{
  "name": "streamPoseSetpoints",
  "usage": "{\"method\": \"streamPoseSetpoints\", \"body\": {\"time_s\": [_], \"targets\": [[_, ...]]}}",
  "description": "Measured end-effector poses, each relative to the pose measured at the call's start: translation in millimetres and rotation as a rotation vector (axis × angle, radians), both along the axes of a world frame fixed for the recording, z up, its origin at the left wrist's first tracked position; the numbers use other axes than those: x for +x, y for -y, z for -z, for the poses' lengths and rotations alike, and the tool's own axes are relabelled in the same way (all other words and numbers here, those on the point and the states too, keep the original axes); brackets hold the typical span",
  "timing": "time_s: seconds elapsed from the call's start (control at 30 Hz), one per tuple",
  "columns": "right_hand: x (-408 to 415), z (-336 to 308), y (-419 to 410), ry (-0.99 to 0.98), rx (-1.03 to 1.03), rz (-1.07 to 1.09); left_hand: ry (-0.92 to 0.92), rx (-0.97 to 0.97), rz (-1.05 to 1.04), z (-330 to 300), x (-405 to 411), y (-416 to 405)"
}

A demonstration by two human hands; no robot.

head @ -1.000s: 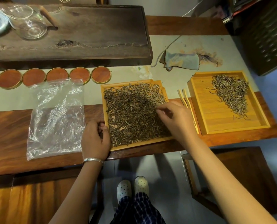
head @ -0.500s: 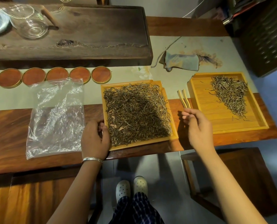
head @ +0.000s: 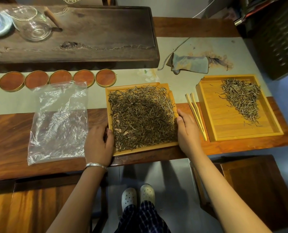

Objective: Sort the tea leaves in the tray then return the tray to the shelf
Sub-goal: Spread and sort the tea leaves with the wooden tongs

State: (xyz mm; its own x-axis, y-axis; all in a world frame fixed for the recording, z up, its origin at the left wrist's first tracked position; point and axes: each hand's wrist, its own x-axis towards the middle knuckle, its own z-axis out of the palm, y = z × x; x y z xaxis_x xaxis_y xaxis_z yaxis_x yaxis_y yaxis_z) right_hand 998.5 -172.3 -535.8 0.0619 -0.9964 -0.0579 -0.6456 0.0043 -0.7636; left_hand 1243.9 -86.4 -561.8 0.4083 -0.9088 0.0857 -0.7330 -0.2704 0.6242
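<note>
Bare right hand (head: 187,130) now lies along the right rim of the square yellow bamboo tray (head: 171,145), thumb hooked on the rim edge, fingers mostly hidden behind the wall, so grip looks like a side hold but finger curl can't be fully told. A second ago it was picking in the leaves, half a second ago it hung over the table gap by the pale bamboo tweezers (head: 196,115); now back at the tray, tweezers untouched just beside it. Left hand (head: 98,145), silver bangle on wrist, unchanged: fingers curled at the tray's left rim, holding it. Dark dry tea leaves (head: 141,116) fill that tray in an even layer; tray sits at the near edge of the red-brown wooden table (head: 10,132). Both hands on opposite rims suggests picking has paused and a shake, shift or lift is coming; return to shelf not started, no shelf clearly in view. Second larger yellow bamboo tray (head: 222,130) to the right holds a smaller heap of paler leaves (head: 242,100). Crumpled clear plastic bag (head: 59,121) lies left of the left hand. Row of round orange coasters (head: 60,79) sits behind.
</note>
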Motion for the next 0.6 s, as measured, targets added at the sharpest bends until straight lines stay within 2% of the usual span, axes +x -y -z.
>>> {"method": "streamPoseSetpoints", "body": {"time_s": [0.2,0.6], "targets": [[6.1,2.9,-4.5,0.193,0.005,0.142,-0.045,0.014,-0.029,-0.8,-3.8,6.8],[10.0,-20.9,2.6,0.339,-0.001,0.189,-0.246,-0.053,-0.109,-22.7,0.1,16.9]]}}
